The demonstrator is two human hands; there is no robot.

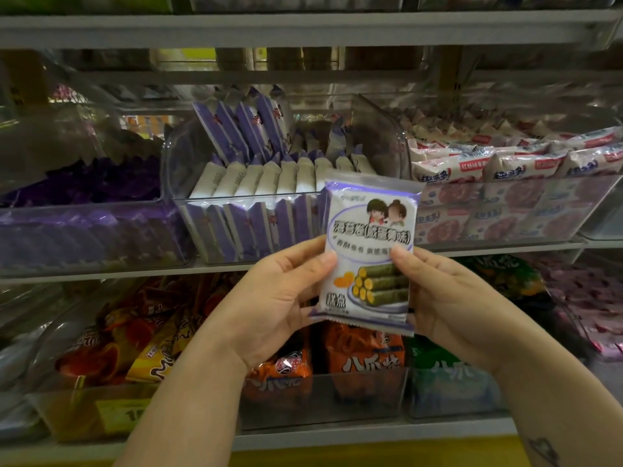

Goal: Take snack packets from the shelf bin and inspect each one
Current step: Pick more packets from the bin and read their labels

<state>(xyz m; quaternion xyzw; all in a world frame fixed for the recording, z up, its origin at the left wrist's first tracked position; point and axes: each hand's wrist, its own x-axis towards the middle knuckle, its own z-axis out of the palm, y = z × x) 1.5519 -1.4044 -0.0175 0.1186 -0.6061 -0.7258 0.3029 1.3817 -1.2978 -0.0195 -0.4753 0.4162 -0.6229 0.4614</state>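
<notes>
A white and lilac plastic snack packet (371, 251), printed with two cartoon figures and green seaweed rolls, is held upright in the air in front of the middle shelf's (101, 274) front edge. It covers the right front corner of the clear plastic shelf bin (249, 197).

The left grip (286, 291) grasps the packet's left edge, with the thumb laid across the printed face and the fingers behind. The right grip (448, 291) grasps the right edge the same way, its thumb pressed on the front near the picture of the rolls.

The clear bin holds rows of matching white and lilac packets (256, 176), standing on edge.

In the bin to its left lie dark purple packets (84, 183). In the bin to its right are pink and white packets (505, 170).

On the lower shelf, under the hands, stand orange packets (364, 358), with green packets (438, 369) beside them on the right and yellow and red ones (151, 352) towards the left.
</notes>
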